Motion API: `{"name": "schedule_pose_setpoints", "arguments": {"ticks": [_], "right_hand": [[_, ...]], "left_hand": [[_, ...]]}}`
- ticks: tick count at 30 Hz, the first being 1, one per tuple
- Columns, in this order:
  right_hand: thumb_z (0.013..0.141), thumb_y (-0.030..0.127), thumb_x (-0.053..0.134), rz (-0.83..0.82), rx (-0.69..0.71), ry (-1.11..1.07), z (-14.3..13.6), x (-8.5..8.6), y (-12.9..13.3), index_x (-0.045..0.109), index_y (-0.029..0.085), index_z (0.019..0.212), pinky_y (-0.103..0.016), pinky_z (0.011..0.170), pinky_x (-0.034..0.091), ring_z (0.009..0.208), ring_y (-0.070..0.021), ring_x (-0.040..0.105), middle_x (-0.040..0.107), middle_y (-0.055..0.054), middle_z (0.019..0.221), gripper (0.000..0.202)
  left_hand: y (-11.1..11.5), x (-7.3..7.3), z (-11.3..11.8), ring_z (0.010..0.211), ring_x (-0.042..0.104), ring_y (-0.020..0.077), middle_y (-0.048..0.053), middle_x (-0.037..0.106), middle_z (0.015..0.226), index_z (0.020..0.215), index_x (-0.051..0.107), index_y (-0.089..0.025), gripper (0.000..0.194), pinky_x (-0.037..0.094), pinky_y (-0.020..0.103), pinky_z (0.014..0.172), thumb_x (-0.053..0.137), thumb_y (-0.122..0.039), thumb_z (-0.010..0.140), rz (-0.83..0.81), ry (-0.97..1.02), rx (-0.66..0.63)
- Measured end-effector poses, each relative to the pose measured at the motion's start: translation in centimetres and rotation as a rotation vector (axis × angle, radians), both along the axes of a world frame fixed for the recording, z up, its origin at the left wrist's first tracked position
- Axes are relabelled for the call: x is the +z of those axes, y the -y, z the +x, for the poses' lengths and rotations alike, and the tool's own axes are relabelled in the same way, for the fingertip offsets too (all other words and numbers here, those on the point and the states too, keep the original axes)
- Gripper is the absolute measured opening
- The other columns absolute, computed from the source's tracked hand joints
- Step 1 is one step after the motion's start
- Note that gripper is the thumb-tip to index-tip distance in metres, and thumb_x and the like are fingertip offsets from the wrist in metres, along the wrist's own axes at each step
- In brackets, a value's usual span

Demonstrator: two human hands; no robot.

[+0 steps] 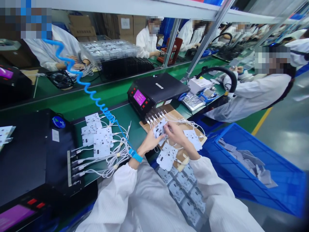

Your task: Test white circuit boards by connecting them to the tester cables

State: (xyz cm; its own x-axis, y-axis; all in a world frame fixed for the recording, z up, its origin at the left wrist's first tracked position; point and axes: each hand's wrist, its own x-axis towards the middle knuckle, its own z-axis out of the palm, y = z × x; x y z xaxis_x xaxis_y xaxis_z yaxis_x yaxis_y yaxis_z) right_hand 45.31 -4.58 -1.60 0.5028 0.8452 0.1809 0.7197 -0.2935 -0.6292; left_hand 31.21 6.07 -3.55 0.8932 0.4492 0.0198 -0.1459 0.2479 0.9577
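My left hand (150, 140) grips a white circuit board (159, 128) from its left side, with a blue strap (135, 155) around the wrist. At the board's right edge my right hand (175, 132) has its fingers pinched together; whether a plug sits between them is hidden. White cables (154, 118) run from the black test box (156, 91) just beyond the board. Closer to me, a second white board (167, 156) lies tilted with a cable at its edge. Another board (193, 139) rests on the brown cardboard (177, 114) to the right.
Left, several cabled boards (102, 141) lie beside a large black box (24, 151). A coiled blue cord (89, 90) hangs down to my wrist. Below, a tray of boards (185, 196) sits by my lap. A blue bin (260, 174) stands right, near a seated co-worker (256, 87).
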Motion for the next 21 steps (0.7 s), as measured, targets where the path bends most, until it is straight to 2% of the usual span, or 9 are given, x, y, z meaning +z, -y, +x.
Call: {"name": "schedule_pose_setpoints", "arguments": {"ticks": [3, 5, 7, 10, 12, 14, 17, 21], "right_hand": [[0.098, 0.037, 0.038, 0.03, 0.044, -0.056, -0.2, 0.5, -0.1, 0.044, 0.026, 0.08, -0.037, 0.075, 0.048, 0.074, -0.0202, 0.056, 0.061, -0.003, 0.078, 0.023], [0.101, 0.035, 0.029, 0.06, 0.132, -0.166, -0.2, 0.8, 0.6, 0.049, 0.025, 0.086, -0.04, 0.084, 0.052, 0.082, -0.022, 0.061, 0.064, -0.005, 0.085, 0.027], [0.105, 0.037, 0.023, 0.036, 0.161, -0.206, -0.1, 0.7, 1.8, 0.051, 0.025, 0.091, -0.042, 0.089, 0.053, 0.087, -0.0232, 0.064, 0.066, -0.007, 0.089, 0.034], [0.107, 0.047, 0.028, -0.09, 0.029, -0.04, -0.1, -0.2, 4.1, 0.05, 0.025, 0.089, -0.044, 0.084, 0.053, 0.081, -0.0253, 0.063, 0.064, -0.007, 0.083, 0.036], [0.107, 0.048, 0.032, -0.134, -0.01, 0.053, -0.5, -1.2, 5.3, 0.052, 0.024, 0.094, -0.045, 0.083, 0.053, 0.083, -0.0273, 0.065, 0.066, -0.009, 0.087, 0.034], [0.107, 0.046, 0.036, -0.128, 0.018, 0.062, -1.4, -2.1, 6.1, 0.055, 0.022, 0.107, -0.046, 0.087, 0.055, 0.093, -0.0293, 0.068, 0.07, -0.013, 0.1, 0.03], [0.108, 0.043, 0.036, -0.106, 0.03, -0.013, -2.8, -3.0, 6.1, 0.053, 0.019, 0.123, -0.045, 0.087, 0.056, 0.096, -0.0292, 0.071, 0.073, -0.014, 0.105, 0.033], [0.108, 0.044, 0.036, -0.101, -0.011, 0.015, -3.3, -3.5, 5.3, 0.054, 0.018, 0.125, -0.044, 0.085, 0.055, 0.094, -0.0297, 0.072, 0.074, -0.015, 0.105, 0.036]], "left_hand": [[0.0, 0.1, -0.1, 0.125, 0.067, 0.0293, 0.011, 0.073, 0.131, 0.135, 0.064, -0.017, 0.061, 0.046, 0.05, 0.121, 0.084, -0.018, 0.077, 0.025, -0.008, 0.034], [0.1, 0.3, -0.3, 0.129, 0.065, 0.0294, 0.011, 0.072, 0.134, 0.136, 0.063, -0.017, 0.06, 0.042, 0.05, 0.124, 0.079, -0.014, 0.079, 0.038, -0.009, 0.072], [0.2, 0.6, -0.8, 0.137, 0.06, 0.0299, 0.012, 0.068, 0.141, 0.138, 0.062, -0.017, 0.06, 0.036, 0.05, 0.128, 0.076, -0.012, 0.08, 0.044, -0.014, 0.121], [0.4, 1.1, -1.5, 0.144, 0.054, 0.0303, 0.013, 0.064, 0.147, 0.14, 0.06, -0.016, 0.061, 0.032, 0.049, 0.131, 0.076, -0.013, 0.081, 0.035, -0.021, 0.185], [0.8, 1.2, -1.7, 0.14, 0.058, 0.0305, 0.014, 0.066, 0.145, 0.141, 0.059, -0.016, 0.06, 0.038, 0.049, 0.128, 0.075, -0.016, 0.084, 0.006, -0.027, 0.201], [1.3, 1.2, -1.8, 0.134, 0.064, 0.0304, 0.013, 0.069, 0.14, 0.142, 0.059, -0.016, 0.056, 0.045, 0.05, 0.122, 0.073, -0.02, 0.087, -0.038, -0.036, 0.204], [1.9, 1.0, -1.7, 0.132, 0.065, 0.03, 0.013, 0.07, 0.139, 0.142, 0.059, -0.017, 0.055, 0.048, 0.049, 0.12, 0.073, -0.025, 0.089, -0.091, -0.038, 0.219], [1.9, 0.8, -1.8, 0.133, 0.065, 0.0318, 0.014, 0.069, 0.14, 0.139, 0.063, -0.018, 0.056, 0.046, 0.051, 0.121, 0.079, -0.029, 0.086, -0.139, -0.023, 0.256]]}}
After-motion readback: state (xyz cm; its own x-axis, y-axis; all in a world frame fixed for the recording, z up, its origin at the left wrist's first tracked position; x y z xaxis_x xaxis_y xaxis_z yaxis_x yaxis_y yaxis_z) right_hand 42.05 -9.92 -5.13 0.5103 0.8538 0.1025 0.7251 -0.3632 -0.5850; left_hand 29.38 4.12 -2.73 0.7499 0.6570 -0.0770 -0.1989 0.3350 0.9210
